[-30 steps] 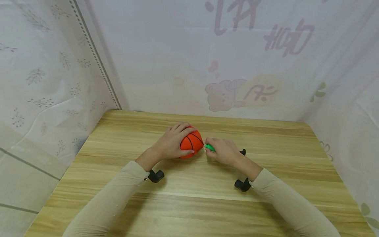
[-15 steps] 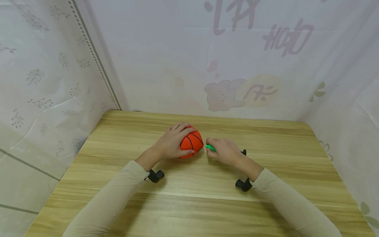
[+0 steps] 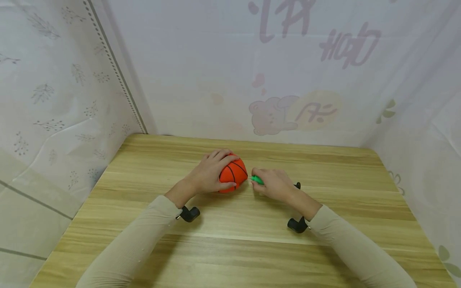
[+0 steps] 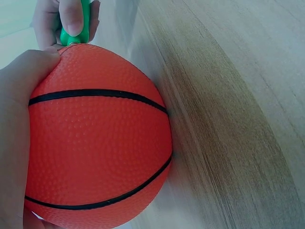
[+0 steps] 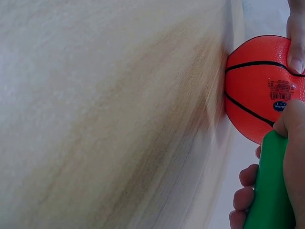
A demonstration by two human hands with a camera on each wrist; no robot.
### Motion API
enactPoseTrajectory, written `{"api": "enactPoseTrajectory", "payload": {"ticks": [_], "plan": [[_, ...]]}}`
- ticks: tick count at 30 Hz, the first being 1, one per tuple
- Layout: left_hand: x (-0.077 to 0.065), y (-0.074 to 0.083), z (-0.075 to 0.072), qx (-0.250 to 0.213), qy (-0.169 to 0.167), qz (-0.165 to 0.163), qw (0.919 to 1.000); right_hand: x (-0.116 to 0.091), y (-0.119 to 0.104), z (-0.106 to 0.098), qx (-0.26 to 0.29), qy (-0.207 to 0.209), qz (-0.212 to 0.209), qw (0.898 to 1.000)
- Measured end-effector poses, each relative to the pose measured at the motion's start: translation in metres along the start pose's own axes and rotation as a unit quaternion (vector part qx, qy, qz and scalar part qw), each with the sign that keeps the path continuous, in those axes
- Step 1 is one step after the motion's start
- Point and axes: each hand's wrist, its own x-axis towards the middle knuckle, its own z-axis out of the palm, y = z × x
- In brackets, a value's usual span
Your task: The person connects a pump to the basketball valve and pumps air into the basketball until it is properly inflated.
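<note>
A small orange toy basketball (image 3: 232, 173) with black lines rests on the wooden table, drawn to a point on the side facing my right hand. My left hand (image 3: 210, 174) grips it from the left, fingers over the top and thumb along the near side. In my right hand (image 3: 275, 184) is a green ball pump (image 3: 257, 179), pinched near its front end. A thin needle runs from the pump to the basketball's pointed side. The right wrist view shows the pump's green body (image 5: 271, 186) within my curled fingers and a printed label (image 5: 281, 93) on the ball.
The wooden table (image 3: 230, 256) extends around both hands. Behind it hangs a pale printed curtain (image 3: 201, 72), with more patterned cloth (image 3: 54, 100) on the left. Black mounts (image 3: 189, 214) sit at both wrists.
My right hand has drawn slightly to the right with the green pump, and a bit more of the needle shows. My left hand and the basketball stay where they were.
</note>
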Motion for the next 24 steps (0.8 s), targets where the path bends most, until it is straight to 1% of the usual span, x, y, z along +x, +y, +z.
{"api": "enactPoseTrajectory", "payload": {"ticks": [8,24], "plan": [[-0.0001,0.0011,-0.0008,0.000,-0.007,-0.003,1.0000,-0.0010,0.0015,-0.0001,0.003,-0.005,0.004,1.000],[0.0007,0.0016,0.0017,0.011,0.006,0.006,0.9999,-0.0052,0.0055,0.0030,0.015,0.013,-0.003,1.000]]}}
